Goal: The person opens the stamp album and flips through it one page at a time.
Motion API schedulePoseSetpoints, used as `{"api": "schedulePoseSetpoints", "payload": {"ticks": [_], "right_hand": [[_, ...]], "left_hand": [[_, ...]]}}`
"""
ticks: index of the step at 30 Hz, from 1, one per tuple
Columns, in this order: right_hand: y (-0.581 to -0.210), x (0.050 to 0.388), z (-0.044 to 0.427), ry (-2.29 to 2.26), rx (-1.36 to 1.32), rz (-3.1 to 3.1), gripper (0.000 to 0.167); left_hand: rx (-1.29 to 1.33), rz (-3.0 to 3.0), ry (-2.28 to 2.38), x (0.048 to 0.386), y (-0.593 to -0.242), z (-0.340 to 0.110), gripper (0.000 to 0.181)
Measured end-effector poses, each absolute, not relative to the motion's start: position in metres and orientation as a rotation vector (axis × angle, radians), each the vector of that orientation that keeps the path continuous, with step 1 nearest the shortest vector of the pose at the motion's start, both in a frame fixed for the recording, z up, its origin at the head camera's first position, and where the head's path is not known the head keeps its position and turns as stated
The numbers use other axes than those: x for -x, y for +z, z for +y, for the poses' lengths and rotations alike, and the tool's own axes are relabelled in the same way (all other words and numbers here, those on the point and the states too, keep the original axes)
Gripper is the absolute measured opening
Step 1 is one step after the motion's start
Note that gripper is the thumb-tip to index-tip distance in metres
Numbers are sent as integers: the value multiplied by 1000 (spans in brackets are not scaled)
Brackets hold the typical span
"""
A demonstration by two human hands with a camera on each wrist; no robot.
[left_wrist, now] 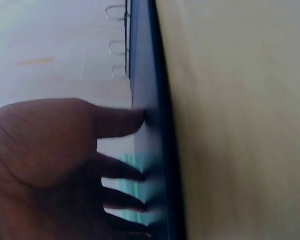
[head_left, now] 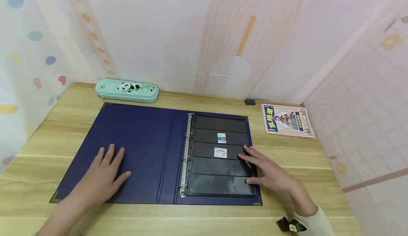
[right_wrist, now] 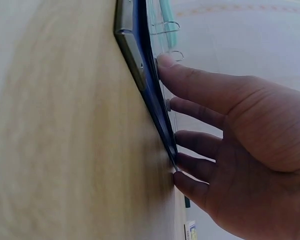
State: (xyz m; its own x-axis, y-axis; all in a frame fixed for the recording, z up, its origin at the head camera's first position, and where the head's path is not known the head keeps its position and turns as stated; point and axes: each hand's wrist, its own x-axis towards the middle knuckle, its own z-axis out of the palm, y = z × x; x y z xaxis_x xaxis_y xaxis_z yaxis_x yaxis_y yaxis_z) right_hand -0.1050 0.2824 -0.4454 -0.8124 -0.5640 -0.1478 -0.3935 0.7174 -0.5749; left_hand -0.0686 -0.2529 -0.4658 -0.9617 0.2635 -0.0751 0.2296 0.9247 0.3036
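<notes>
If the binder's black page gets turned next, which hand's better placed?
Probably the right hand: it touches the black page at the edge away from the rings, where lifting would likely start. The left hand lies on the blue cover, beyond the rings.

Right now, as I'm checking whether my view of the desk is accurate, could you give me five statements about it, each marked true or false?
1. The binder lies open. True.
2. The black page is bare. False: two stamps show in it.
3. The right hand is at the page's right edge. True.
4. The pencil case is closed. True.
5. The left hand grips the pencil case. False: it is spread over the binder's left cover.
</notes>
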Motion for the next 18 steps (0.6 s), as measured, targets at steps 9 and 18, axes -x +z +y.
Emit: {"api": "schedulePoseSetpoints", "payload": {"ticks": [9, 18], "right_hand": [[-444, 106, 284, -756, 770, 2616, 78], [-439, 110, 284, -715, 773, 2618, 72]], "left_hand": [[-546, 2912, 769, 90, -460, -203, 75], [-590, 2745, 1398, 106, -478, -181, 63]]}}
